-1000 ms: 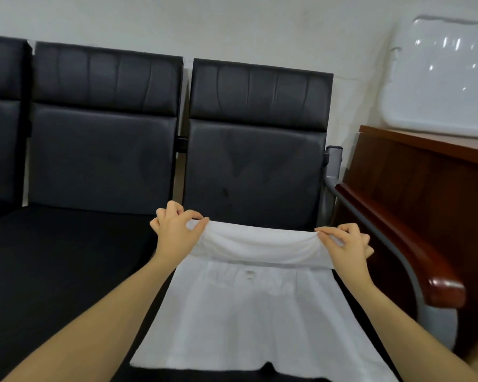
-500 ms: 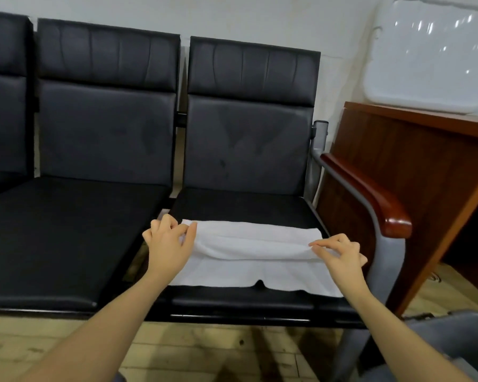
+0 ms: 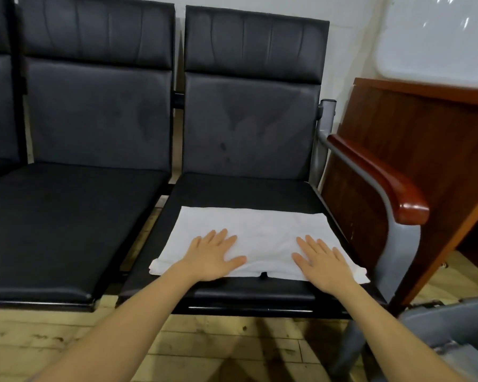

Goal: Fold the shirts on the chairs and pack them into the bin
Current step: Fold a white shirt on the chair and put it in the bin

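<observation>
Left hand (image 3: 213, 256) and right hand (image 3: 322, 260) spread flat, pressing folded white shirt (image 3: 255, 232) on chair seat (image 3: 240, 190)

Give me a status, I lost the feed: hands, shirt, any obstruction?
Left hand and right hand open, flat on the shirt. Shirt folded on the chair seat. Bin lower right, nothing blocking.

Both hands flat on folded white shirt (image 3: 262, 235) on black chair (image 3: 249, 125): left hand (image 3: 214, 256), right hand (image 3: 319, 260).
</observation>
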Tool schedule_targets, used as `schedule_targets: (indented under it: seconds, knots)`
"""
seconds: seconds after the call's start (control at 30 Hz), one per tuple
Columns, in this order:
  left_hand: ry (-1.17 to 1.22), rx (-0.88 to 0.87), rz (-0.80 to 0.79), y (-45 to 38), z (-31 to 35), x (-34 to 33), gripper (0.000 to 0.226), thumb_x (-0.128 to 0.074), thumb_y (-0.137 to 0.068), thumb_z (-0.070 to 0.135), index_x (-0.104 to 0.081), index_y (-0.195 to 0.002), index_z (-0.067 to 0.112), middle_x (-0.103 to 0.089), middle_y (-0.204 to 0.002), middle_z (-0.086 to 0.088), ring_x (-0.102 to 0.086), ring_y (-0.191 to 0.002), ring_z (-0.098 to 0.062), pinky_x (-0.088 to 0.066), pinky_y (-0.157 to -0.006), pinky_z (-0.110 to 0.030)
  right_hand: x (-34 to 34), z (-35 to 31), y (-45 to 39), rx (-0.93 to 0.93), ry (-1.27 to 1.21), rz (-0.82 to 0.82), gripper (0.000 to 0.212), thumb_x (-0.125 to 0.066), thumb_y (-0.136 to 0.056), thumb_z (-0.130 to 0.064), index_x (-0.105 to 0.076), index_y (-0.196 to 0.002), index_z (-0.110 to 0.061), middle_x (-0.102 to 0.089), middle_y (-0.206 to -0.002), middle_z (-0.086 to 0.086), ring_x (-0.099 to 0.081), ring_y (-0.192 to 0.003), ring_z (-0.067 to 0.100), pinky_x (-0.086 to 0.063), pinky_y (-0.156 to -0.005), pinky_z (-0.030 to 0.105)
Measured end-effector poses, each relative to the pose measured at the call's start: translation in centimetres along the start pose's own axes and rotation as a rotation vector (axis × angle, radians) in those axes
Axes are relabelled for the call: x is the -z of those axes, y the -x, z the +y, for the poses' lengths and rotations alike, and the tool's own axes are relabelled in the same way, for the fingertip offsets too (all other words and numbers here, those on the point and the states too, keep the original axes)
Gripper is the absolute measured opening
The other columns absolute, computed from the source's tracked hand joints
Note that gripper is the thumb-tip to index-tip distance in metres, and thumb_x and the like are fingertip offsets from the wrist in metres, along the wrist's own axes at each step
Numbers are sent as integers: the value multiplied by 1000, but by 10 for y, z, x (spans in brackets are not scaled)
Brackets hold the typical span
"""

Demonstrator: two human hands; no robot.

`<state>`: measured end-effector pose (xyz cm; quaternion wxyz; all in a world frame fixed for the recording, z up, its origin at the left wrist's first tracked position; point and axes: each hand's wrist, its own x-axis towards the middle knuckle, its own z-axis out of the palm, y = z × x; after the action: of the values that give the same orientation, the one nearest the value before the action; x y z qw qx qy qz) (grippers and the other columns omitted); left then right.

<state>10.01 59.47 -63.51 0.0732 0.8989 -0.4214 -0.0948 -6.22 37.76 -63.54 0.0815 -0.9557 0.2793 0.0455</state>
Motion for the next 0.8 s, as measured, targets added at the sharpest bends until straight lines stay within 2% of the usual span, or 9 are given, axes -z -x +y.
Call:
schedule_targets:
  seconds: [0.1, 0.23, 0.3, 0.37, 0.43, 0.5, 0.6, 0.7, 0.8]
  knots:
    - [-41, 77, -45, -8, -9, -5, 75, -16, -88, 74, 4, -150, 38, 16, -158, 5, 16, -145, -16, 7, -117, -47, 2, 3, -12, -13, 14, -12, 58, -15, -99, -56, 0, -151, -38, 6, -160, -10, 5, -147, 13, 3, -119, 43]
    - [-16, 116, -47, -16, -21, -2, 75, -18, -86, 76, 2, -149, 41, 12, -159, 5, 15, -145, -16, 7, -117, -44, 3, 6, -20, -2, 14, -12, 58, -16, -98, -58, -3, -151, -39, 4, -160, -11, 4, -147, 13, 2, -119, 45]
    - [-16, 117, -20, -15, -20, 0, 73, -21, -87, 74, -6, -150, 40, 1, -160, 3, 5, -146, -19, 1, -118, -42, 7, 4, -19, 10, -2, -3, 57, -20, -98, -57, -11, -151, -37, -4, -160, -10, -3, -147, 14, -3, -119, 44]
    - [15, 126, 77, -17, -13, 6, 69, -27, -89, 69, -21, -148, 34, -21, -154, -1, -17, -142, -22, -13, -115, -38, 11, 1, -18, 23, -5, 42, 54, -25, -99, -54, -24, -149, -34, -19, -158, -6, -18, -144, 18, -13, -116, 42]
    - [97, 124, 207, -24, 0, 12, 63, -32, -92, 63, -34, -144, 28, -36, -145, -1, -31, -133, -21, -23, -109, -35, 18, -2, -20, 47, 23, 147, 45, -32, -100, -46, -42, -140, -29, -41, -147, -3, -39, -131, 21, -26, -106, 37]
    - [82, 65, 301, -34, 13, 12, 58, -36, -94, 58, -39, -141, 25, -41, -141, 1, -35, -130, -20, -25, -107, -33, 22, -3, -29, 59, -5, 252, 39, -37, -100, -38, -51, -134, -24, -51, -136, -1, -49, -120, 21, -33, -99, 33]
    - [26, -45, 391, -53, 35, 5, 53, -38, -95, 53, -41, -140, 24, -42, -140, 4, -35, -129, -17, -23, -106, -31, 22, 1, -46, 39, -96, 331, 37, -42, -100, -31, -55, -132, -19, -52, -135, 2, -50, -119, 22, -39, -99, 35]
    - [-32, -120, 406, -74, 59, -3, 50, -38, -96, 49, -45, -137, 22, -44, -138, 3, -34, -130, -18, -21, -107, -32, 21, 10, -65, -33, -159, 388, 37, -44, -99, -28, -53, -134, -17, -49, -137, 4, -48, -121, 23, -40, -100, 35]
    - [9, -171, 480, -94, 76, -6, 45, -44, -89, 44, -63, -117, 15, -60, -119, -3, -52, -117, -24, -35, -100, -38, 24, 22, -84, -137, -153, 470, 39, -41, -100, -27, -47, -138, -19, -48, -138, 4, -45, -124, 23, -37, -102, 35]
